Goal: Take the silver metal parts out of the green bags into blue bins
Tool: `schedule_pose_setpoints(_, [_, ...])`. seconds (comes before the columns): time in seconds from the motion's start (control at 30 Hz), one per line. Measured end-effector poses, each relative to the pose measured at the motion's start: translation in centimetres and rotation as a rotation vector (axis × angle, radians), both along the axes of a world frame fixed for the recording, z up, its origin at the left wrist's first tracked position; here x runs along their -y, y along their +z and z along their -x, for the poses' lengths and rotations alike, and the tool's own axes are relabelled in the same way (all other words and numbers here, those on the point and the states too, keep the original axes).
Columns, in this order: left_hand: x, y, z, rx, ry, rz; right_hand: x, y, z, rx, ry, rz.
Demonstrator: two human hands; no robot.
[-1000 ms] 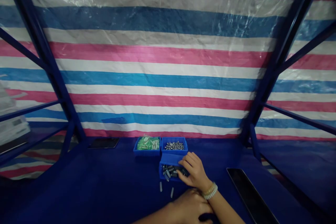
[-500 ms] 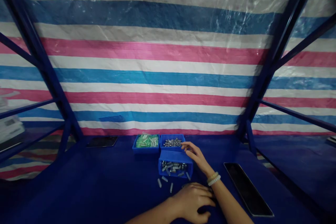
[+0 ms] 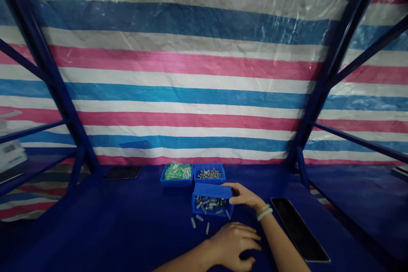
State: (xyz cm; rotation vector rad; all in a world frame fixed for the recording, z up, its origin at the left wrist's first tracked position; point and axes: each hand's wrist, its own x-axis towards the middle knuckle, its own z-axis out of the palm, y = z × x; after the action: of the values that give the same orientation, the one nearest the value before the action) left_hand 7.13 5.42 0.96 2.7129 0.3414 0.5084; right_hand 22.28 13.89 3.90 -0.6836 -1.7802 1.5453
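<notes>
A blue plastic bin (image 3: 212, 189) lies tipped with its opening toward me, and small metal cylinders (image 3: 210, 202) fill its lower part. My right hand (image 3: 244, 196) is closed on the bin's right side, thumb at the front edge and fingers behind the upper corner. Several loose cylinders (image 3: 208, 228) are on the blue tabletop in front of it. My left hand (image 3: 237, 244) rests palm down on the table, nearer to me, its fingers spread and nothing visible in them.
Behind the tipped bin stand a blue bin (image 3: 177, 184) with green-bagged parts and another bin (image 3: 209, 165) of small metal pieces. A dark flat tray-like object (image 3: 299, 229) lies at right, a dark flat device (image 3: 123, 172) at back left. Blue frame posts (image 3: 314, 110) flank a striped sheet.
My right hand has come down and nearer from above the small-parts bin onto the tipped bin's right side. My left hand has stayed nearly still.
</notes>
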Motion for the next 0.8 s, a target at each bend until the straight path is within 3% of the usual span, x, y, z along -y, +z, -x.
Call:
schedule_pose_setpoints(0.27, [0.1, 0.1, 0.1, 0.001, -0.001, -0.035, -0.3, 0.6, -0.1, -0.013, 0.086, -0.087])
schedule_pose_setpoints(0.8, [0.2, 0.8, 0.3, -0.019, 0.010, -0.018, 0.0, 1.2, 0.3, 0.031, 0.057, -0.222])
